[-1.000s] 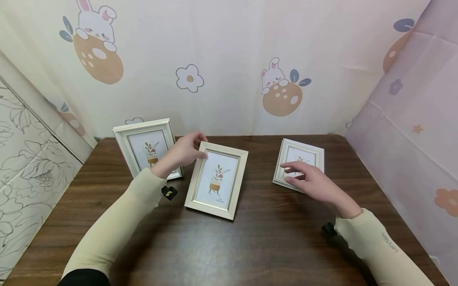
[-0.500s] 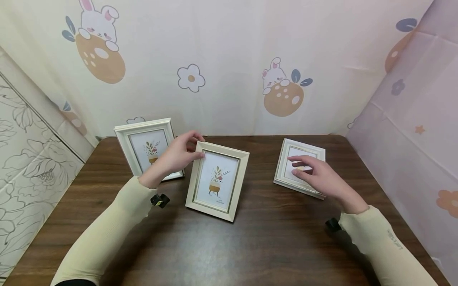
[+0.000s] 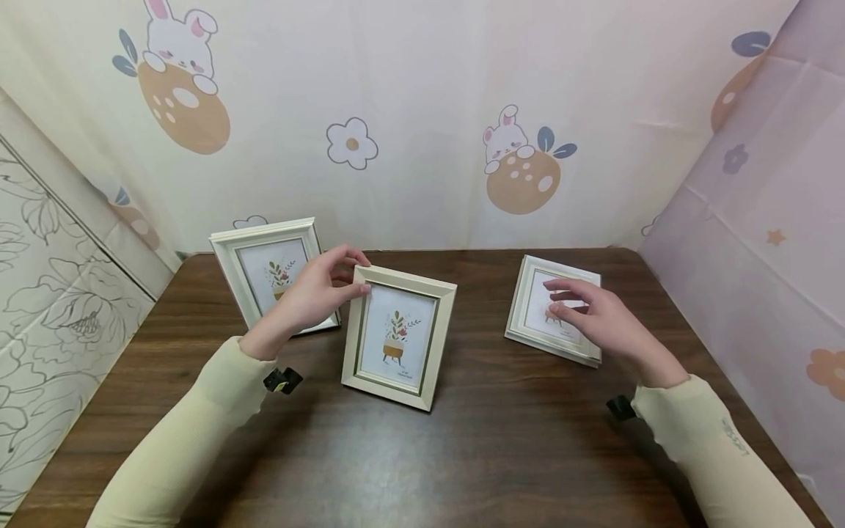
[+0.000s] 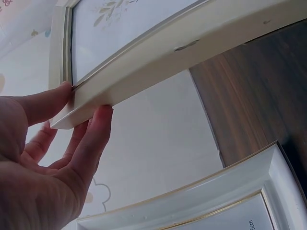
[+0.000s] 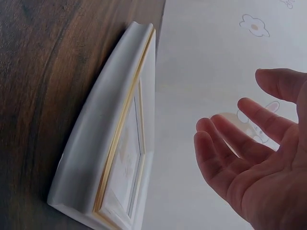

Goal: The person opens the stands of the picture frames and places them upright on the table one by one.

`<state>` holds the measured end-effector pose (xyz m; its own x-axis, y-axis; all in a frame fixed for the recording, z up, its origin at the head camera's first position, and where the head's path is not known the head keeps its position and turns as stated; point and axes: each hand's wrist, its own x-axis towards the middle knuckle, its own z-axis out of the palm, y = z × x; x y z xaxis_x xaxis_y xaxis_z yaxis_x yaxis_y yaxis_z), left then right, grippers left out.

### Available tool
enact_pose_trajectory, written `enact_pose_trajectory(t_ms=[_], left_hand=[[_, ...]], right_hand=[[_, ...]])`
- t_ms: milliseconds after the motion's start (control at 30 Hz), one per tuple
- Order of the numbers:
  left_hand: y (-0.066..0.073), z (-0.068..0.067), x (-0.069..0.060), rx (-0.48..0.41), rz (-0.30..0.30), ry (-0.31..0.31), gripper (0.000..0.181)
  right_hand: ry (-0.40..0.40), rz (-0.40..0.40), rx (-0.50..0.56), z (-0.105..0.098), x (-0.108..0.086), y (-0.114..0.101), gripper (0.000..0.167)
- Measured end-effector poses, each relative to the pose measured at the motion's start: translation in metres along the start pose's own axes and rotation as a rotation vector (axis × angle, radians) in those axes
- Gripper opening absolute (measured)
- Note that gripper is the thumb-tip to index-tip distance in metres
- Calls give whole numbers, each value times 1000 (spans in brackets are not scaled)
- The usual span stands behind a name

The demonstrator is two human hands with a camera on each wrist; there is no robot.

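Observation:
A cream picture frame point(image 3: 353, 359) with a potted-plant print stands tilted back in the middle of the table. My left hand point(image 3: 310, 293) pinches its upper left corner, thumb on the front and fingers behind, as the left wrist view shows. Just left of that hand, a white picture frame point(image 3: 231, 271) stands leaning back, partly covered by the hand and forearm. My right hand point(image 3: 597, 315) hovers over another white picture frame point(image 3: 518, 315) lying face up at the right. In the right wrist view its loosely bent fingers point(image 5: 244, 143) are apart from that frame point(image 5: 103, 115).
The brown wooden table point(image 3: 409, 469) runs back to a curtain point(image 3: 422, 110) printed with rabbits and flowers. A lilac printed curtain point(image 3: 759, 235) borders the right side, and a white flower-lined panel point(image 3: 53, 330) the left.
The cream picture frame has tipped a little more upright in my left hand's pinch. My right hand has drifted slightly right above the lying frame.

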<state>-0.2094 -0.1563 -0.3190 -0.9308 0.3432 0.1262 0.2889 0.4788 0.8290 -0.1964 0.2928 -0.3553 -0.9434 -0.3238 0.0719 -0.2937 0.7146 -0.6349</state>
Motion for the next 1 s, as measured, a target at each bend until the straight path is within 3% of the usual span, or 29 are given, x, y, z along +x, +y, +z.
enact_pose_trajectory(t_ms=[300,1000], left_hand=[[-2,1,-6,-21,-11,42,26],[-12,4,-19,-116,20,123,26]], right_hand=[[-17,-26,2,8,-2,0,39],[-74,-219,24,44,-9,-18,35]])
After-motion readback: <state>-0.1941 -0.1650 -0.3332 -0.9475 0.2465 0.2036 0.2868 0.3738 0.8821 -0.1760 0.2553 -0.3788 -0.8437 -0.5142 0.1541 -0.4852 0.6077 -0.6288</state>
